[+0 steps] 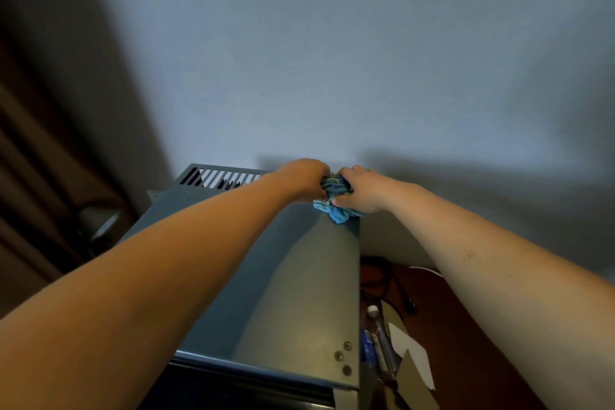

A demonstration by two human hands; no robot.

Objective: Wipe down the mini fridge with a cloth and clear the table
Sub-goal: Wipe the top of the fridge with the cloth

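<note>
Crumpled light-blue cloth [336, 198], bunched into creased folds, sat at the far right corner of the grey metal mini fridge top [299, 293], against the pale wall [332, 43]. Gripped from both sides: left hand [304, 180] curled round its left part, right hand [361, 190] curled round its right, loose end hanging below the thumb. Slatted dark vent grille [216, 178] at the fridge's back left. Lower right, reddish-brown wooden desk [449, 326] with a white-capped bottle [377, 336] and white paper [412, 356].
</note>
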